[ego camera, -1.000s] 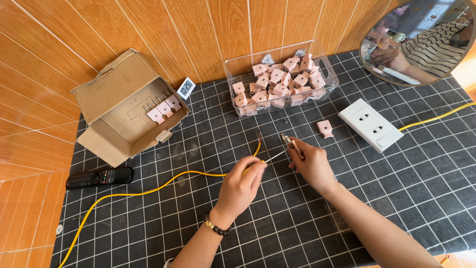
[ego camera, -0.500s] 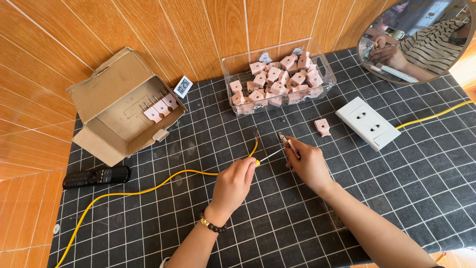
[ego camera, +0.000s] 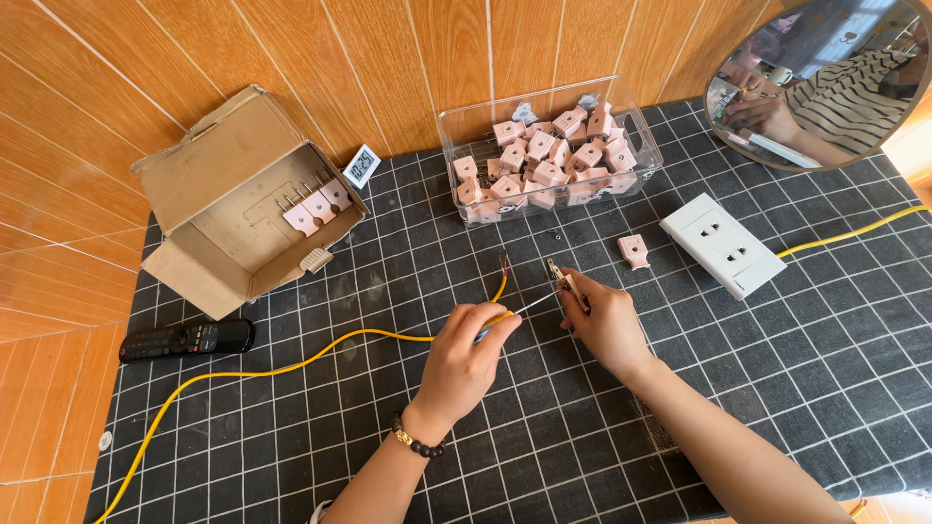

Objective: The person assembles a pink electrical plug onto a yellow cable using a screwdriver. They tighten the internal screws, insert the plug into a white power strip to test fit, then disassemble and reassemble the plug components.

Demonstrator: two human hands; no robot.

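My left hand [ego camera: 468,354] pinches the end of a yellow cable [ego camera: 291,367] that trails off to the lower left across the black gridded mat [ego camera: 388,281]. Thin bare wires, one red-tipped, stick out of the cable end [ego camera: 503,274]. My right hand [ego camera: 604,320] holds a small metal plug part [ego camera: 556,273] at its fingertips, close to those wires. A single pink plug half [ego camera: 633,250] lies just right of my right hand.
A clear plastic tub [ego camera: 636,126] of several pink plugs stands at the back. An open cardboard box [ego camera: 233,204] with pink plugs sits at left, a black remote [ego camera: 186,340] in front of it. A white socket block [ego camera: 722,244] with yellow cable lies right; a round mirror [ego camera: 825,78] beyond.
Both hands stay at the cable end with only small shifts; the view has drifted slightly. The right hand's metal part remains by the bare wires.
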